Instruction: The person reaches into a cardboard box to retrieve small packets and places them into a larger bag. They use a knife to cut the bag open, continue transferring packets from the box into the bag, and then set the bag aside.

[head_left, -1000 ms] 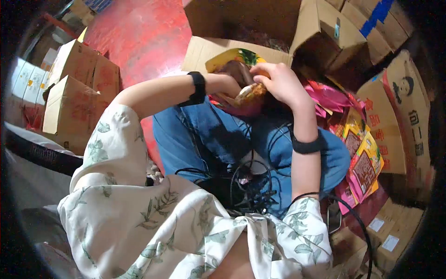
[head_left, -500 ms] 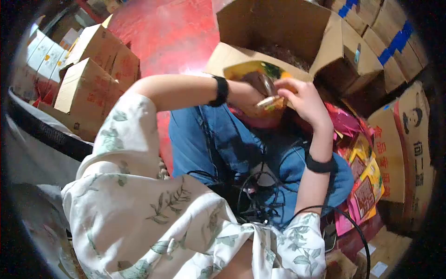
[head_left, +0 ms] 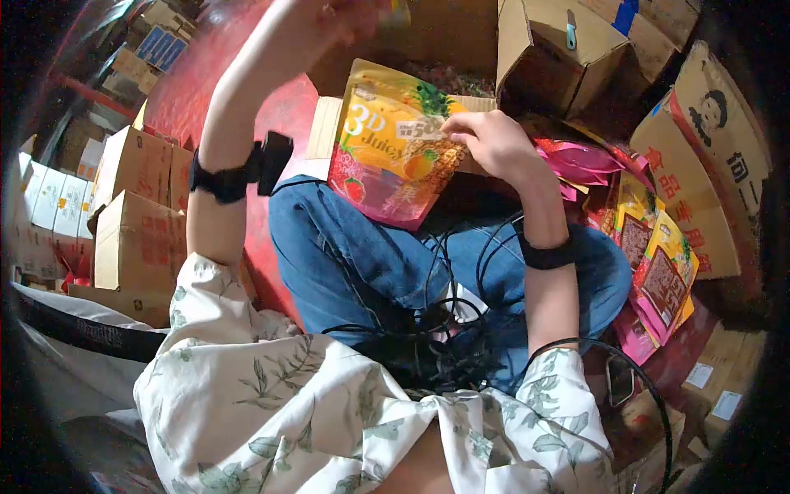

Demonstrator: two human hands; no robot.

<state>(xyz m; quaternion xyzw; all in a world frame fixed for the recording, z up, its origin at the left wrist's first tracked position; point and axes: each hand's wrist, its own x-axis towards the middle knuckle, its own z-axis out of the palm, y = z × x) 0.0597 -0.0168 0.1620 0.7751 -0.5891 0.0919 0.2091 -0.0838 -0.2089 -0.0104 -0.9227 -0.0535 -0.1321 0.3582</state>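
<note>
A yellow and pink snack pouch [head_left: 393,148], printed "3D Juicy" with fruit pictures, stands upright against my crossed legs. My right hand [head_left: 494,144] pinches its right edge near the top, thumb and fingers close together. My left hand [head_left: 350,25] is raised at the top of the view, over the large carton, and smeared by motion. A small yellowish thing [head_left: 399,12] shows right beside its fingers, too blurred to name. I cannot tell if that hand grips it.
Behind the pouch stands an open carton [head_left: 448,37] with small wrapped pieces in it. A knife [head_left: 571,30] lies on another carton. More pouches [head_left: 658,272] lie to my right by a printed box [head_left: 699,165]. Cartons [head_left: 136,239] stand at left; black cables [head_left: 444,329] cross my lap.
My left hand has moved from inside the pouch, up and away over the carton. The pouch has turned its printed front towards me, and my right hand now pinches its edge.
</note>
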